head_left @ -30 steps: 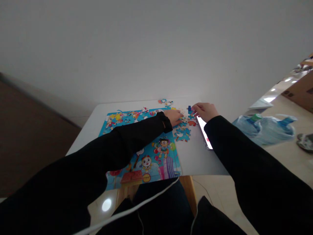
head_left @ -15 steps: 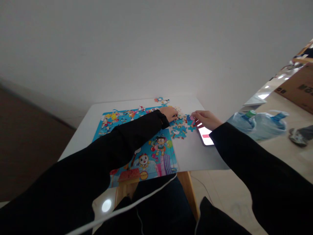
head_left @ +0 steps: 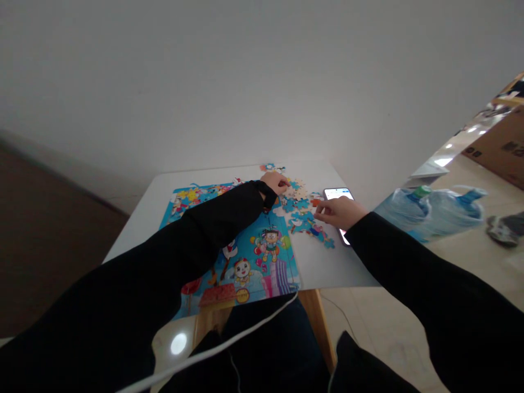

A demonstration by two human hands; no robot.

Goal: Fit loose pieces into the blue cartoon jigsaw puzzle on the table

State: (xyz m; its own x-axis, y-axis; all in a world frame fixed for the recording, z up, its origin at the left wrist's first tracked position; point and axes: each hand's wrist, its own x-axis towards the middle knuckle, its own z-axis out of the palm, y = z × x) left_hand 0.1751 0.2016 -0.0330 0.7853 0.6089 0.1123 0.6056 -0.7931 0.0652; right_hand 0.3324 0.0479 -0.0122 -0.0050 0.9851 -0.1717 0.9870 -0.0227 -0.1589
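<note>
A colourful cartoon jigsaw puzzle [head_left: 280, 252] lies on the white table, partly covered by my left sleeve. My left hand [head_left: 275, 182] is over its far right corner, fingers curled beside loose puzzle pieces [head_left: 302, 203]; anything inside them is hidden. My right hand [head_left: 339, 212] has its fingertips drawn together at the right edge of the pile. Whether a piece is between them is too small to make out. Just below it lies a blue and purple cluster of pieces [head_left: 321, 233]. A lit phone [head_left: 339, 193] lies partly under my right hand.
The white table [head_left: 327, 267] meets a grey wall at its back. A white cable [head_left: 229, 339] crosses in front of my lap. Large water bottles [head_left: 450, 213] in plastic stand on the floor to the right, with a cardboard box [head_left: 497, 144] beyond.
The purple cluster of pieces now lies nearer the table's front. My right hand has shifted slightly down and left, uncovering the phone's far end. My left hand has moved a little left and away from me.
</note>
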